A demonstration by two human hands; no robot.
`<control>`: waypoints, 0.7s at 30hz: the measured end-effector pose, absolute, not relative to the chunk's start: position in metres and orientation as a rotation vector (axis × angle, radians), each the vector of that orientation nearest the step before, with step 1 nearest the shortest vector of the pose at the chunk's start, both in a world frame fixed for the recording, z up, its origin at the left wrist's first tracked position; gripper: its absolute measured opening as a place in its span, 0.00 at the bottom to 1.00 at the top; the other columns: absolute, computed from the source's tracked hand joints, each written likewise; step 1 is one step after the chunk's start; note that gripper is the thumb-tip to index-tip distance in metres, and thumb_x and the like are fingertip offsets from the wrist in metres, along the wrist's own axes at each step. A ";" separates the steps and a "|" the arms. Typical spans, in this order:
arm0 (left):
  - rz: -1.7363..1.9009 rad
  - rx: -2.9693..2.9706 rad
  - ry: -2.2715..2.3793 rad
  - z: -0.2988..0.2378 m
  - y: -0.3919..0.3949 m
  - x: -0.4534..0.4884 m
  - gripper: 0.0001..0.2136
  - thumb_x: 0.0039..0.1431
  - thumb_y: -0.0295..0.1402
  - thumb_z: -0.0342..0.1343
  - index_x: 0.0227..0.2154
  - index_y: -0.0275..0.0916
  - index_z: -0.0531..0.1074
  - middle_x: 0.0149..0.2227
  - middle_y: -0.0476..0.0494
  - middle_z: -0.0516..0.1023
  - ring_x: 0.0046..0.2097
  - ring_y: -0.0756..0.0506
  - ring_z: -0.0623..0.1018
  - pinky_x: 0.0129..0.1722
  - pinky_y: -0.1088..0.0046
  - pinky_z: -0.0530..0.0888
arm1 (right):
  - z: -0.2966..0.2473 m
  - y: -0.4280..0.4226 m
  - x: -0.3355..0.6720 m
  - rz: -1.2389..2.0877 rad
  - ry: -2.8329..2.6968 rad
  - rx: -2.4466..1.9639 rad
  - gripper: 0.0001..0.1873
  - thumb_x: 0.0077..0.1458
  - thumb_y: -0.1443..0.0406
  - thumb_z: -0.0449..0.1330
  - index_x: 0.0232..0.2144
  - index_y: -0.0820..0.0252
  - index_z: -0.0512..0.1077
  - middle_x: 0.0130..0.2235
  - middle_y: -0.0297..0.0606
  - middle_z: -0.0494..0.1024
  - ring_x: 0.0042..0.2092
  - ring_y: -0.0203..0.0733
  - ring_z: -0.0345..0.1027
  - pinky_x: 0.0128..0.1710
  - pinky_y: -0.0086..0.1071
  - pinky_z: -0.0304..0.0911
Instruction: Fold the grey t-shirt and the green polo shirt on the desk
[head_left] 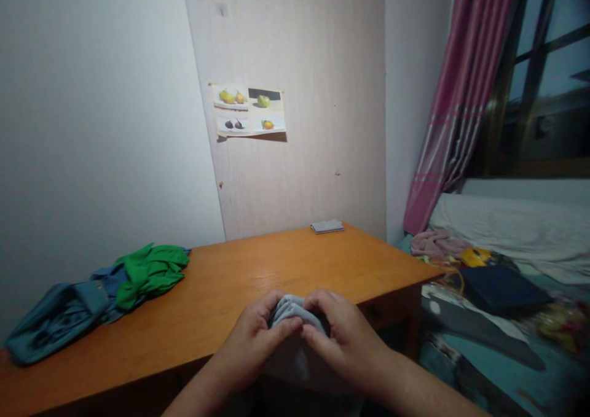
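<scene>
Both my hands meet at the near edge of a wooden table [286,263], bunched around a light grey-blue cloth [291,311]. My left hand [251,337] has its fingers curled over the cloth's left side, thumb pressing on top. My right hand [343,334] grips the cloth's right side with bent fingers. The rest of the cloth hangs down between my wrists, below the table edge.
A green garment [150,272] lies on a blue garment [59,319] at the table's left end. A small checked pad [327,226] sits at the far edge by the wall. A cluttered bed [502,282] and a pink curtain [454,110] stand to the right.
</scene>
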State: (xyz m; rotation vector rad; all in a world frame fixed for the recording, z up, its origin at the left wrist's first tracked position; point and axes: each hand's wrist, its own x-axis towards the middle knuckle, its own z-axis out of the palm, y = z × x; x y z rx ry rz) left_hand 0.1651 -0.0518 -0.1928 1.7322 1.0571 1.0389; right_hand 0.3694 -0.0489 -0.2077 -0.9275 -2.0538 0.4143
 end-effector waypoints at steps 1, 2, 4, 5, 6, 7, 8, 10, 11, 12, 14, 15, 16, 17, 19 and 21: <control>1.042 1.692 1.030 -0.192 -0.051 0.160 0.13 0.57 0.43 0.63 0.37 0.38 0.74 0.34 0.46 0.75 0.35 0.47 0.73 0.34 0.75 0.69 | -0.207 -0.050 0.370 0.412 -2.073 -0.944 0.07 0.55 0.65 0.62 0.38 0.56 0.70 0.37 0.33 0.74 0.40 0.42 0.66 0.39 0.34 0.56; 1.045 1.644 1.002 -0.191 -0.051 0.154 0.13 0.57 0.42 0.63 0.37 0.38 0.74 0.35 0.46 0.75 0.35 0.47 0.74 0.34 0.75 0.69 | -0.206 -0.050 0.372 0.405 -2.094 -0.962 0.08 0.54 0.64 0.63 0.37 0.56 0.70 0.37 0.33 0.74 0.40 0.42 0.66 0.39 0.34 0.57; 1.059 1.527 0.942 -0.190 -0.051 0.140 0.14 0.57 0.42 0.63 0.40 0.39 0.73 0.36 0.44 0.76 0.35 0.46 0.75 0.34 0.73 0.71 | -0.204 -0.052 0.376 0.382 -2.134 -0.976 0.08 0.53 0.64 0.64 0.36 0.56 0.70 0.38 0.34 0.74 0.42 0.44 0.66 0.41 0.36 0.57; 1.067 1.469 0.917 -0.190 -0.051 0.133 0.14 0.58 0.42 0.63 0.41 0.39 0.72 0.37 0.44 0.77 0.35 0.45 0.76 0.33 0.73 0.71 | -0.203 -0.053 0.379 0.370 -2.146 -0.970 0.08 0.53 0.65 0.64 0.36 0.56 0.70 0.41 0.36 0.74 0.44 0.45 0.66 0.43 0.37 0.58; 1.078 1.422 0.900 -0.190 -0.051 0.127 0.14 0.58 0.41 0.63 0.42 0.40 0.71 0.36 0.44 0.77 0.35 0.45 0.77 0.33 0.72 0.72 | -0.203 -0.054 0.382 0.362 -2.155 -0.956 0.09 0.52 0.64 0.64 0.37 0.56 0.71 0.45 0.38 0.74 0.49 0.46 0.65 0.47 0.38 0.58; 1.094 1.390 0.891 -0.190 -0.051 0.121 0.14 0.58 0.41 0.63 0.42 0.40 0.71 0.36 0.44 0.77 0.34 0.45 0.77 0.33 0.72 0.73 | -0.202 -0.055 0.386 0.364 -2.165 -0.936 0.10 0.52 0.64 0.64 0.38 0.55 0.71 0.50 0.40 0.72 0.54 0.49 0.63 0.51 0.40 0.57; 1.107 1.372 0.887 -0.189 -0.052 0.116 0.14 0.57 0.41 0.63 0.41 0.40 0.70 0.35 0.45 0.77 0.33 0.45 0.77 0.32 0.72 0.73 | -0.202 -0.055 0.389 0.381 -2.181 -0.913 0.11 0.52 0.63 0.65 0.40 0.55 0.72 0.56 0.42 0.69 0.60 0.51 0.58 0.55 0.43 0.55; 1.129 1.358 0.885 -0.190 -0.053 0.109 0.13 0.57 0.40 0.64 0.39 0.41 0.70 0.33 0.46 0.77 0.32 0.46 0.77 0.32 0.72 0.73 | -0.202 -0.054 0.394 0.461 -2.224 -0.879 0.15 0.51 0.61 0.66 0.42 0.54 0.72 0.63 0.42 0.62 0.66 0.54 0.50 0.59 0.46 0.51; 1.138 1.351 0.883 -0.190 -0.054 0.106 0.12 0.57 0.39 0.64 0.39 0.41 0.70 0.33 0.46 0.77 0.32 0.46 0.77 0.32 0.71 0.73 | -0.203 -0.053 0.395 0.522 -2.241 -0.866 0.16 0.51 0.61 0.66 0.43 0.54 0.72 0.62 0.42 0.63 0.65 0.54 0.51 0.59 0.45 0.52; 1.145 1.339 0.878 -0.190 -0.054 0.103 0.12 0.57 0.39 0.64 0.39 0.41 0.71 0.34 0.46 0.78 0.32 0.46 0.77 0.33 0.71 0.74 | -0.204 -0.051 0.396 0.591 -2.247 -0.856 0.16 0.50 0.61 0.67 0.42 0.54 0.72 0.59 0.42 0.67 0.62 0.52 0.57 0.56 0.42 0.55; 1.165 1.307 0.865 -0.192 -0.054 0.100 0.13 0.56 0.39 0.65 0.39 0.40 0.71 0.34 0.45 0.78 0.32 0.45 0.78 0.34 0.70 0.75 | -0.206 -0.047 0.396 0.726 -2.205 -0.843 0.11 0.51 0.62 0.66 0.38 0.56 0.71 0.45 0.37 0.75 0.48 0.45 0.67 0.45 0.35 0.61; 1.179 1.288 0.861 -0.193 -0.053 0.099 0.13 0.56 0.39 0.66 0.39 0.40 0.71 0.35 0.45 0.79 0.33 0.45 0.79 0.35 0.69 0.75 | -0.208 -0.045 0.395 0.781 -2.159 -0.836 0.08 0.52 0.63 0.64 0.35 0.57 0.71 0.38 0.34 0.74 0.41 0.41 0.68 0.39 0.31 0.61; 1.198 1.268 0.855 -0.193 -0.053 0.099 0.13 0.55 0.39 0.66 0.39 0.40 0.72 0.35 0.45 0.79 0.33 0.44 0.79 0.35 0.68 0.75 | -0.209 -0.043 0.393 0.826 -2.107 -0.829 0.05 0.53 0.64 0.63 0.33 0.57 0.70 0.34 0.31 0.72 0.36 0.38 0.66 0.35 0.29 0.59; 1.218 1.245 0.849 -0.194 -0.053 0.099 0.13 0.55 0.39 0.66 0.39 0.41 0.72 0.36 0.45 0.80 0.34 0.44 0.79 0.35 0.68 0.76 | -0.209 -0.041 0.392 0.861 -2.054 -0.824 0.03 0.54 0.65 0.61 0.32 0.57 0.69 0.31 0.29 0.70 0.33 0.36 0.63 0.32 0.28 0.57; 1.247 1.197 0.840 -0.195 -0.052 0.102 0.13 0.55 0.39 0.67 0.40 0.41 0.73 0.37 0.45 0.80 0.34 0.44 0.80 0.35 0.68 0.76 | -0.210 -0.038 0.390 0.905 -1.967 -0.820 0.03 0.55 0.66 0.60 0.32 0.58 0.69 0.29 0.28 0.67 0.32 0.35 0.61 0.29 0.27 0.55; 1.286 1.152 0.834 -0.196 -0.052 0.107 0.15 0.54 0.40 0.67 0.40 0.41 0.73 0.38 0.44 0.81 0.33 0.44 0.80 0.34 0.69 0.75 | -0.208 -0.036 0.389 0.946 -1.893 -0.822 0.05 0.54 0.66 0.61 0.35 0.58 0.68 0.30 0.28 0.67 0.32 0.35 0.60 0.30 0.27 0.55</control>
